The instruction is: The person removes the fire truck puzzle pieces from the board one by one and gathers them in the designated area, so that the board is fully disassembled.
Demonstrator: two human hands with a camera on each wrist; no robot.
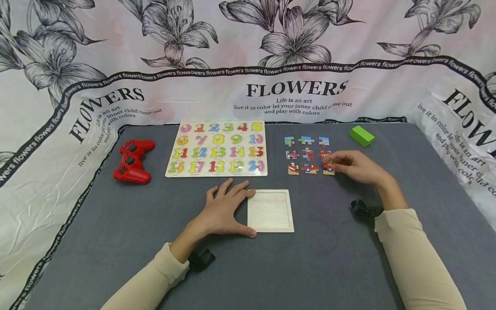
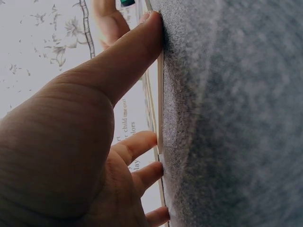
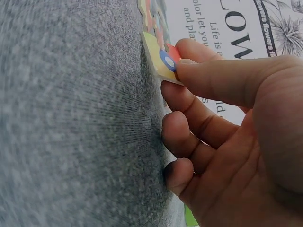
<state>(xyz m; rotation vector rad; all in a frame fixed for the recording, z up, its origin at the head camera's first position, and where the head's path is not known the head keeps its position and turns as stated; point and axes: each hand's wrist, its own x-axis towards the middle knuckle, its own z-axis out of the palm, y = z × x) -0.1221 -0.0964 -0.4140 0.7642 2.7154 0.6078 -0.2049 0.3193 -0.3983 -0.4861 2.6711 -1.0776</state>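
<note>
My left hand lies at the left side of a square, pale wooden puzzle tray. Its fingers are spread, with the thumb at the near left corner and the index finger at the far left corner. My right hand pinches a jigsaw piece between thumb and index finger, the other fingers bent. That piece, yellow with a blue ring and some red, sits at the near right corner of the rows of jigsaw pieces. In the right wrist view its edge looks slightly raised; whether it is fully off the table I cannot tell.
Behind my left hand lies a number board with colourful numerals. A red game controller is at the far left, a green block at the back right. The grey table meets a flower-printed cloth at the back.
</note>
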